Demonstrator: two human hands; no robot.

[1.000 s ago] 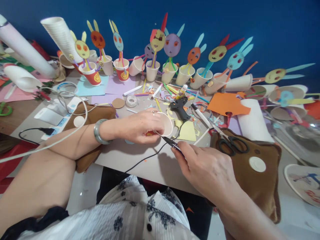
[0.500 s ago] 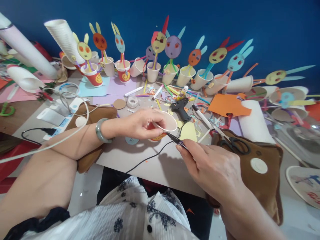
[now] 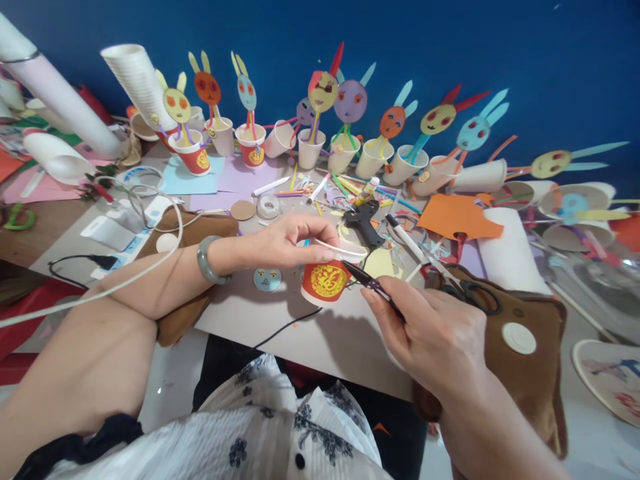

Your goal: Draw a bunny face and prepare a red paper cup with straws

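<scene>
My left hand [image 3: 300,241] pinches the rim of a red paper cup [image 3: 326,281] with a gold round emblem. The cup hangs tilted just over the table, its mouth leaning away to the right. My right hand [image 3: 425,327] is closed round a dark, pointed, knife-like tool [image 3: 373,283]; its handle is mostly covered by my fingers. The tool's tip meets the cup near the rim on the right side. A light blue paper face disc [image 3: 267,279] lies on the table left of the cup.
Behind stands a row of cups with paper rabbit figures [image 3: 350,100]. A black glue gun [image 3: 364,223] and paper scraps lie beyond my hands. Scissors [image 3: 470,293] rest by a brown cushion [image 3: 537,360] at right. A white cable [image 3: 125,287] loops over my left forearm.
The cup has turned in my left hand, so its red side and gold emblem now face me. My right hand has shifted slightly right and down with the tool. The camera view has moved a little.
</scene>
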